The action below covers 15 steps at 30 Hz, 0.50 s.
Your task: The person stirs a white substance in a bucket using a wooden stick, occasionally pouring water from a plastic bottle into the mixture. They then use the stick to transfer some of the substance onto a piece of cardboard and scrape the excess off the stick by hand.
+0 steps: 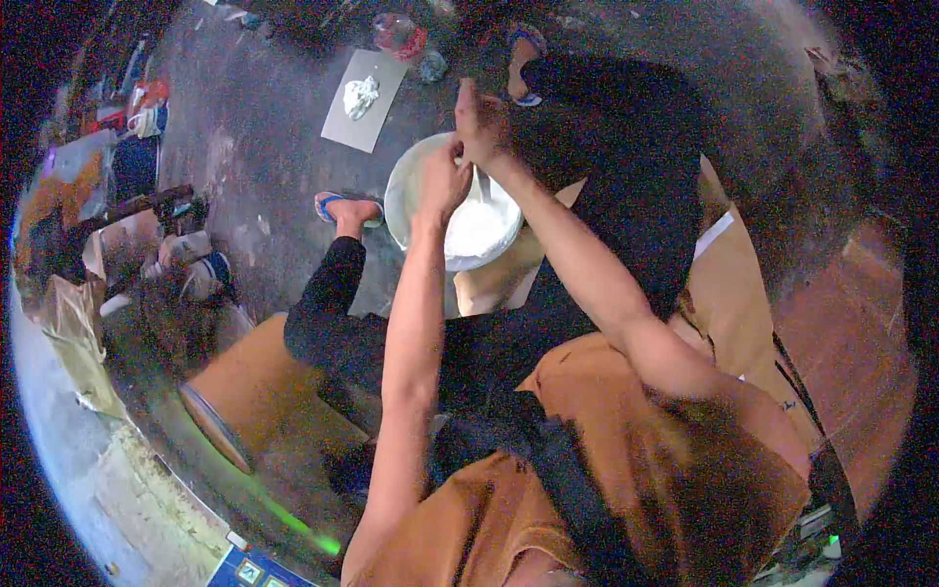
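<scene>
Both hands are together over the upper rim of a white bucket (pixel 396 196). Soft white material (pixel 481 233) lies inside it. My left hand (pixel 446 184) is closed, its fingertips right at the right hand, and what they pinch is too small to make out. Crossing just above it, my right hand (pixel 481 127) is smeared by motion, with one part pointing up. A pale strip (pixel 481 186) shows below the hands, inside the bucket.
Beyond the bucket, a grey board (pixel 342 122) on the dark floor bears a white crumpled lump (pixel 361 96). A clear-and-red bundle (pixel 401 37) lies behind it. Sandalled feet (pixel 352 209) flank the bucket. Cardboard (pixel 734 259) stands at right, clutter (pixel 186 259) at left.
</scene>
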{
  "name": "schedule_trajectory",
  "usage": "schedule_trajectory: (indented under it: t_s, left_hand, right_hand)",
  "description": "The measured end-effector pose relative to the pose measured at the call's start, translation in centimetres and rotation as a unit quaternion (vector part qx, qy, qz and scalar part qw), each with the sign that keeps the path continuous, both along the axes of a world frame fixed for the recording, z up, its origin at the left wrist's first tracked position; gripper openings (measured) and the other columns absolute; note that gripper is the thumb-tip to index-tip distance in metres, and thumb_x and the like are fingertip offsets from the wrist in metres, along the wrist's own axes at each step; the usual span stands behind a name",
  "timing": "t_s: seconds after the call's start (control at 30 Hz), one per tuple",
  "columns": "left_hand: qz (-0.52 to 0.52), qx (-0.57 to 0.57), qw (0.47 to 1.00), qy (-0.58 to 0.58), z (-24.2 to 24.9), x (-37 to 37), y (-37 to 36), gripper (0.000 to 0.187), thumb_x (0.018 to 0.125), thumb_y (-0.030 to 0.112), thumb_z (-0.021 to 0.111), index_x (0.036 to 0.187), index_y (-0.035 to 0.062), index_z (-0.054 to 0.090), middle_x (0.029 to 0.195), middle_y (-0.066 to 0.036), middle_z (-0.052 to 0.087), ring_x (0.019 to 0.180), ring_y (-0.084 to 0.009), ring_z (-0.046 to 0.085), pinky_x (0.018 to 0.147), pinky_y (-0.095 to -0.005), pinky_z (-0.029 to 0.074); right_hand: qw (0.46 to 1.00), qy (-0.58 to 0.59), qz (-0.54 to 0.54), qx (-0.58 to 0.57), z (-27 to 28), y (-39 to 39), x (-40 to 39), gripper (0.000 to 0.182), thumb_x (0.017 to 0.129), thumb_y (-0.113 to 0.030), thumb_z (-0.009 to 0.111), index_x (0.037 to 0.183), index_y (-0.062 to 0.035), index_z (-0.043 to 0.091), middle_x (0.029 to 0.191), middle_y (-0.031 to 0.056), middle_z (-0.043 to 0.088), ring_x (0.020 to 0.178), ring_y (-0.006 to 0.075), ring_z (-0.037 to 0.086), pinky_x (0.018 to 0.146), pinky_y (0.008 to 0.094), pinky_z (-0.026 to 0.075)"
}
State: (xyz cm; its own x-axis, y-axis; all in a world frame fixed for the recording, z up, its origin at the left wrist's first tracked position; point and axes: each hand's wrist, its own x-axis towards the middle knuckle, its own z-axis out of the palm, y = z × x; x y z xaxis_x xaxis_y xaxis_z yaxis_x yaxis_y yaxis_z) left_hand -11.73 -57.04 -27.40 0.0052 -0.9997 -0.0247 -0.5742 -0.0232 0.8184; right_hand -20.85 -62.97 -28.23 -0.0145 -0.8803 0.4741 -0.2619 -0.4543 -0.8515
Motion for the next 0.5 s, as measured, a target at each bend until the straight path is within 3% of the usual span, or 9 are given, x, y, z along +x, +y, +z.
schedule_trajectory:
  t_s: [0.07,0.2,0.27,0.33,0.4,0.43,0.47,0.5]
  left_hand:
    - [0.000,0.061,0.998,0.019,3.1,-0.6,0.6,0.025,0.086,0.023,0.051,0.098,0.0029,0.060,0.091,-0.020,0.064,0.086,-0.0313,0.062,0.073,-0.0360,0.046]
    - [0.001,-0.001,0.999,0.045,9.6,-1.5,-0.1,0.024,0.086,0.021,0.052,0.097,0.0011,0.059,0.086,-0.018,0.064,0.078,-0.0274,0.063,0.070,-0.0341,0.046]
    - [0.005,-0.033,0.998,0.051,8.8,-1.2,-0.8,0.023,0.084,0.020,0.054,0.096,0.0014,0.059,0.088,-0.019,0.064,0.081,-0.0310,0.063,0.070,-0.0352,0.046]
    - [0.033,-0.043,0.997,0.047,5.5,-0.6,-1.6,0.024,0.084,0.022,0.054,0.097,0.0023,0.059,0.089,-0.020,0.063,0.083,-0.0328,0.062,0.071,-0.0362,0.046]
    - [0.022,0.013,0.999,-0.036,3.4,-0.3,-0.3,0.028,0.085,0.025,0.053,0.102,0.0030,0.059,0.090,-0.021,0.063,0.087,-0.0339,0.061,0.075,-0.0384,0.046]
    - [0.018,0.035,0.998,-0.043,2.3,-0.4,0.2,0.029,0.085,0.025,0.053,0.102,0.0032,0.059,0.090,-0.021,0.063,0.087,-0.0335,0.062,0.075,-0.0392,0.045]
    - [0.015,0.058,0.997,-0.050,1.4,-0.4,0.4,0.029,0.085,0.025,0.053,0.103,0.0034,0.059,0.090,-0.021,0.063,0.088,-0.0331,0.062,0.076,-0.0400,0.045]
    - [0.012,0.022,0.999,0.026,0.7,-0.5,0.5,0.029,0.084,0.024,0.053,0.103,0.0026,0.059,0.087,-0.019,0.064,0.081,-0.0313,0.063,0.071,-0.0385,0.046]
  right_hand:
    - [0.999,0.015,-0.037,-0.009,2.1,-0.1,-0.1,0.030,0.093,-0.027,0.038,0.078,-0.0025,0.044,0.055,0.0067,0.046,0.044,0.0208,0.044,0.045,0.0333,0.037]
    - [0.995,-0.090,-0.001,0.034,10.2,0.3,-1.2,0.035,0.095,-0.031,0.034,0.074,-0.0045,0.042,0.053,0.0062,0.044,0.045,0.0193,0.043,0.045,0.0325,0.034]
    - [0.961,-0.189,0.054,0.192,11.6,1.0,-1.7,0.036,0.095,-0.032,0.033,0.072,-0.0058,0.041,0.052,0.0055,0.042,0.044,0.0184,0.042,0.046,0.0335,0.034]
    - [0.996,-0.008,-0.056,-0.069,5.2,-0.9,0.1,0.039,0.095,-0.034,0.034,0.071,-0.0050,0.042,0.052,0.0034,0.042,0.047,0.0177,0.042,0.049,0.0367,0.034]
    - [0.979,-0.125,0.117,0.115,-2.3,-0.7,0.2,0.032,0.094,-0.028,0.041,0.076,-0.0023,0.043,0.057,0.0046,0.044,0.048,0.0200,0.043,0.051,0.0393,0.035]
    - [0.947,-0.111,0.092,0.286,-2.3,-0.6,-0.2,0.025,0.093,-0.021,0.044,0.080,0.0003,0.044,0.060,0.0035,0.043,0.051,0.0198,0.044,0.051,0.0374,0.037]
    - [0.993,-0.032,-0.064,0.097,0.2,-1.2,-0.5,0.027,0.093,-0.023,0.043,0.079,0.0002,0.045,0.058,0.0026,0.042,0.050,0.0186,0.044,0.050,0.0361,0.037]
    - [0.971,0.050,-0.213,-0.094,4.5,-2.2,-0.7,0.030,0.094,-0.026,0.042,0.079,0.0000,0.046,0.056,0.0017,0.040,0.050,0.0173,0.043,0.049,0.0348,0.037]
